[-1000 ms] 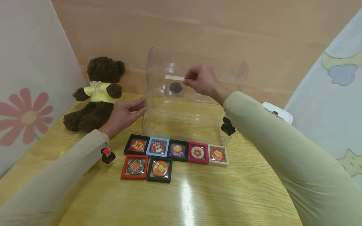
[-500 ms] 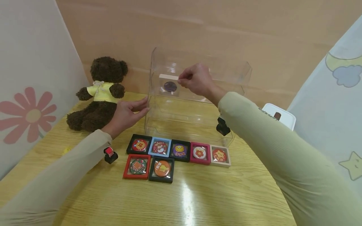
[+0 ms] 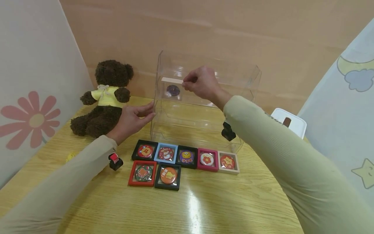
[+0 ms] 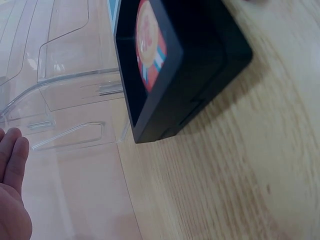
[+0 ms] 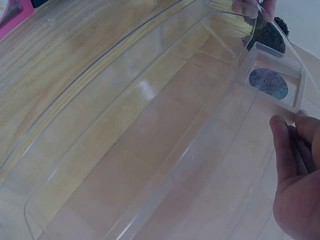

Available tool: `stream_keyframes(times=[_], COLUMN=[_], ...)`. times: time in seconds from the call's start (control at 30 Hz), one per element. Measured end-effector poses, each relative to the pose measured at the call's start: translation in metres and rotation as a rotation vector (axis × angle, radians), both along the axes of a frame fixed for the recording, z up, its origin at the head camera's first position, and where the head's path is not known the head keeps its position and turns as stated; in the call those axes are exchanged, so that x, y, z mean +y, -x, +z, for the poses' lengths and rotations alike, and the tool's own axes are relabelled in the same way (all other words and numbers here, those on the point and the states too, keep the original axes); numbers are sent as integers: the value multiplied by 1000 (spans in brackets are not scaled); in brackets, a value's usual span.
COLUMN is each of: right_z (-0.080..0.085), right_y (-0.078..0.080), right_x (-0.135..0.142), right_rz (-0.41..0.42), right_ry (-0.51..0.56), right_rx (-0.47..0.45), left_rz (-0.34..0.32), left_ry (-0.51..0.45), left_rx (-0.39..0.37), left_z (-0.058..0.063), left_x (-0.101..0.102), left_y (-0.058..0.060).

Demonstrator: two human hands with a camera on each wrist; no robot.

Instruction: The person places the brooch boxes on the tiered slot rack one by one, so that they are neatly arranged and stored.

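Note:
A clear acrylic tiered stand [image 3: 187,123] stands on the table. My right hand [image 3: 203,83] pinches the right end of a pale-rimmed display frame [image 3: 172,80] with a round badge inside, upright at the upper left tier. In the right wrist view the display frame [image 5: 270,82] sits behind clear plastic, fingertips [image 5: 279,122] at its corner. My left hand [image 3: 130,120] touches the stand's left edge with extended fingers and thumb. Several framed badges lie before the stand, among them a black frame [image 3: 144,150], a red frame [image 3: 142,174] and a pink frame [image 3: 207,159].
A brown teddy bear [image 3: 108,97] in a yellow shirt sits left of the stand. A white box-like object [image 3: 292,122] stands at the right, partly behind my right sleeve. A small yellow object [image 3: 70,156] lies near the left sleeve. Walls border the table.
My right hand has shifted the pale-rimmed display frame left along the upper tier, towards the stand's left side. My left hand stays at the stand's left edge. The view has shifted slightly.

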State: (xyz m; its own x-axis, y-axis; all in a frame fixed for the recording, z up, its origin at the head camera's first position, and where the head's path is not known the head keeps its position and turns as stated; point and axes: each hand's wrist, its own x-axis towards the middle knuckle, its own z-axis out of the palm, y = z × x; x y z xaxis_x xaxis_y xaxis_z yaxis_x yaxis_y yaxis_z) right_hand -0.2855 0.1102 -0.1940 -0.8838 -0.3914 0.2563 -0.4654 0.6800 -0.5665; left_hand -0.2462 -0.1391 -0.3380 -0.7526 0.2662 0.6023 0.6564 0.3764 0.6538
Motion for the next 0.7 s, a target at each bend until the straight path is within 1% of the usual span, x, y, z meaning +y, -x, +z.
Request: stream_keyframes(times=[0.17, 0.27, 0.4, 0.5, 0.57, 0.7], right_z=[4, 5, 0, -6, -10, -18], right_y=[-4, -9, -17, -25, -33, -53], right_x=[8, 13, 22, 29, 34, 43], right_rz=[-3, 29, 80, 121, 148, 196], right_ry=[-35, -55, -84, -95, -96, -109], right_rx=[29, 66, 98, 123, 122, 124], left_rz=[-3, 21, 50, 62, 67, 66], left_ry=[-9, -4, 9, 14, 15, 17], left_rx=[-13, -18, -15, -20, -31, -49], left_z=[0, 1, 0, -1, -1, -1], left_x=[-2, -4, -8, -10, -11, -13], left_y=[0, 0, 0, -1, -3, -4])
